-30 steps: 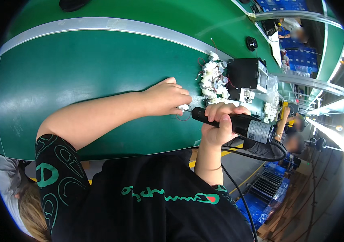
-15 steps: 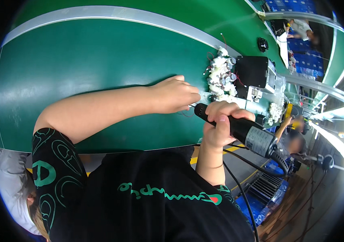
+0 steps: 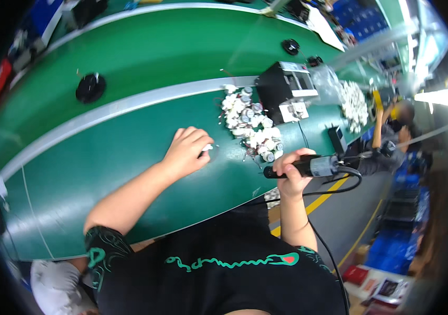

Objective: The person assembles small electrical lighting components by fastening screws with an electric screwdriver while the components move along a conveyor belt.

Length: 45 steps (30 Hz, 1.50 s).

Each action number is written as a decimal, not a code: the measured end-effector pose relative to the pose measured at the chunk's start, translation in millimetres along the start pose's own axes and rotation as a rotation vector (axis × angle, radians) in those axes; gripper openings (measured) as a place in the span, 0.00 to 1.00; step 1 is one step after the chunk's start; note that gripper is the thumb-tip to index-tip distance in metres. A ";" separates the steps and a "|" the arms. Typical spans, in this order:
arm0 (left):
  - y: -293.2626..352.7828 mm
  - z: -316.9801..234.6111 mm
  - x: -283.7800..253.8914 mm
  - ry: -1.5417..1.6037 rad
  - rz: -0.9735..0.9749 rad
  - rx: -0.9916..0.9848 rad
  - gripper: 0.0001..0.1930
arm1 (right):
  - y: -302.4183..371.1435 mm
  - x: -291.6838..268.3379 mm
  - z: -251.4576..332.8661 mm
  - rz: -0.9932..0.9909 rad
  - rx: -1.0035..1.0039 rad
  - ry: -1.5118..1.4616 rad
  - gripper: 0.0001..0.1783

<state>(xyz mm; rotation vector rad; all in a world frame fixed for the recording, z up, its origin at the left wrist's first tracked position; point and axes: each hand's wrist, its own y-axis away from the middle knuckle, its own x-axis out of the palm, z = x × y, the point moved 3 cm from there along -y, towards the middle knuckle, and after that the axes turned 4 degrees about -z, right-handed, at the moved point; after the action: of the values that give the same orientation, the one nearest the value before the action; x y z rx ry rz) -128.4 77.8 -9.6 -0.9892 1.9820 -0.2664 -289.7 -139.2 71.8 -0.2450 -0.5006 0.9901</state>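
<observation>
My left hand (image 3: 184, 151) is closed over the green bench, its fingers curled round a small white plastic part (image 3: 207, 148) that is mostly hidden. My right hand (image 3: 292, 173) grips a black electric screwdriver (image 3: 308, 167) near the bench's front edge. The tool lies level, its tip pointing left toward my left hand but well apart from it. A black cable (image 3: 357, 184) loops from its rear end. Beyond both hands lies a pile of white plastic parts (image 3: 249, 118) with small metal motors and thin red wires.
Behind the pile stands a black box-shaped machine (image 3: 273, 86). Farther right are a clear plastic bag (image 3: 324, 84), a heap of white parts (image 3: 354, 105) and a small black box (image 3: 336, 139). Black round pieces (image 3: 91, 88) sit on the green belt (image 3: 171, 47) past the metal rail. Another person (image 3: 386, 131) works at right.
The view has turned. The screwdriver has moved away from my left hand, its tip now well clear of the fingers. Both hands keep hold of what they have.
</observation>
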 end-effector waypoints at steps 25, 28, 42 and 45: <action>-25.9 -69.2 95.2 -0.334 -0.010 -0.183 0.28 | 41.3 -25.2 -47.4 0.127 0.231 -0.060 0.18; -21.6 -67.6 93.3 -0.343 -0.039 -0.145 0.25 | 26.5 -32.5 -27.1 0.080 0.249 -0.265 0.24; -22.9 -73.5 92.8 -0.245 -0.183 0.101 0.18 | -186.0 -102.0 -22.7 -0.309 -0.102 0.028 0.16; -20.1 -72.8 92.2 -0.219 -0.161 0.069 0.20 | -174.2 -92.7 -25.3 -0.250 -0.091 0.114 0.14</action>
<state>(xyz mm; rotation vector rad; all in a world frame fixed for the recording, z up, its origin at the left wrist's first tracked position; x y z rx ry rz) -202.1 -15.8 -12.9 -1.0865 1.6879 -0.2997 -190.3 -309.7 95.8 -0.3109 -0.4602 0.7071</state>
